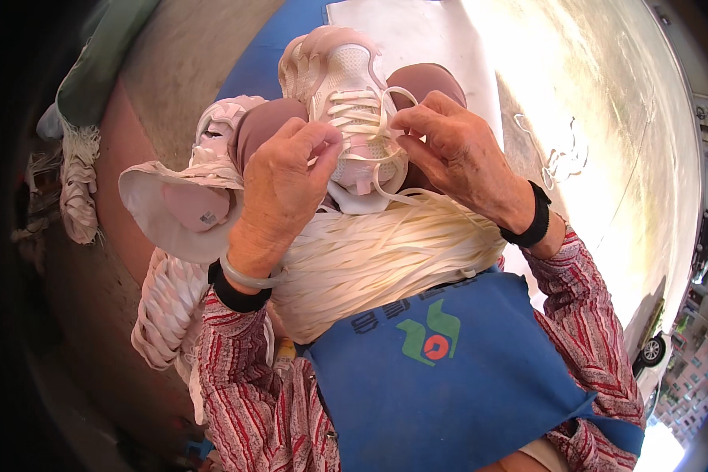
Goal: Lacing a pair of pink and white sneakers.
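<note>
A white and pale pink shoe upper (362, 169) lies between my knees, its heel end toward me. A cream shoelace (355, 110) is threaded back and forth across its front. My right hand (456, 149) is closed in a pinch at the shoe's right side, on a loose loop of this lace. At the left edge, my left hand (287, 185) has thumb and forefinger pressed together beside the lacing; what they hold, if anything, is hidden. Below both hands, a thick bundle of cream laces (377, 256) lies across my lap.
A blue apron (448, 377) covers my lap. More shoe uppers are stacked beyond the laced one. Left of my knee sit a pink and white shoe upper (185, 204) and a pile of white laces (169, 307). Loose laces (562, 157) lie on the ground at right.
</note>
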The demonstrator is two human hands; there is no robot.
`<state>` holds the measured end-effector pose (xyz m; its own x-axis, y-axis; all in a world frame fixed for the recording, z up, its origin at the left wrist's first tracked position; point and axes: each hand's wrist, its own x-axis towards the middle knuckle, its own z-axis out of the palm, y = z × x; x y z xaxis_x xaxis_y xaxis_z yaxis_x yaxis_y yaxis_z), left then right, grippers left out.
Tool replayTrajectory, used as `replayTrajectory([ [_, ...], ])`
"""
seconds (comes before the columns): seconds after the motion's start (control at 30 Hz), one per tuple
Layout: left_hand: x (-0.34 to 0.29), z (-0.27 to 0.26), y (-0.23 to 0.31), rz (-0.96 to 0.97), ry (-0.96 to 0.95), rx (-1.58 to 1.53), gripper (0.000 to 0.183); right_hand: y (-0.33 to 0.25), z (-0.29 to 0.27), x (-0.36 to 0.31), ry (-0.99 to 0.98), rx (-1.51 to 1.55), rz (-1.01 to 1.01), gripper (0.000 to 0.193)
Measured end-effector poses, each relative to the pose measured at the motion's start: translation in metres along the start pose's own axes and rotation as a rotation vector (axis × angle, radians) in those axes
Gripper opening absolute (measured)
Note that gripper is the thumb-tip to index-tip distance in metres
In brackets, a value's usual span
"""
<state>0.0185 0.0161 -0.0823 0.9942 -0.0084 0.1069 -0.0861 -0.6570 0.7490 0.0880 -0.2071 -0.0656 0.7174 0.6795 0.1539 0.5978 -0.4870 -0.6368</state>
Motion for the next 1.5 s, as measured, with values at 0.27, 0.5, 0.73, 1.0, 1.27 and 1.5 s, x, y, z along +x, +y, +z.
replayTrajectory([
  [0.27,0.008,0.007,0.014,0.094,-0.013,0.312,0.005,0.001,0.015,0.017,-0.038,-0.193,-0.092,0.018],
  [0.5,0.006,0.016,0.014,0.118,0.024,0.445,0.007,-0.001,0.015,0.024,-0.003,-0.155,-0.203,0.014],
  [0.73,0.011,0.018,0.009,0.157,-0.019,0.456,0.008,0.009,0.015,0.028,0.054,-0.211,-0.220,0.019],
  [1.0,0.029,-0.035,-0.012,-0.231,-0.244,-0.265,0.015,0.015,0.014,0.021,-0.008,-0.160,-0.137,0.014],
  [1.27,0.017,-0.041,0.006,-0.366,-0.247,-0.373,0.019,0.026,0.011,0.018,0.107,-0.094,-0.147,0.016],
  [1.5,0.013,-0.009,0.003,-0.052,-0.189,-0.034,0.020,0.025,0.002,0.003,0.036,-0.053,-0.049,0.019],
])
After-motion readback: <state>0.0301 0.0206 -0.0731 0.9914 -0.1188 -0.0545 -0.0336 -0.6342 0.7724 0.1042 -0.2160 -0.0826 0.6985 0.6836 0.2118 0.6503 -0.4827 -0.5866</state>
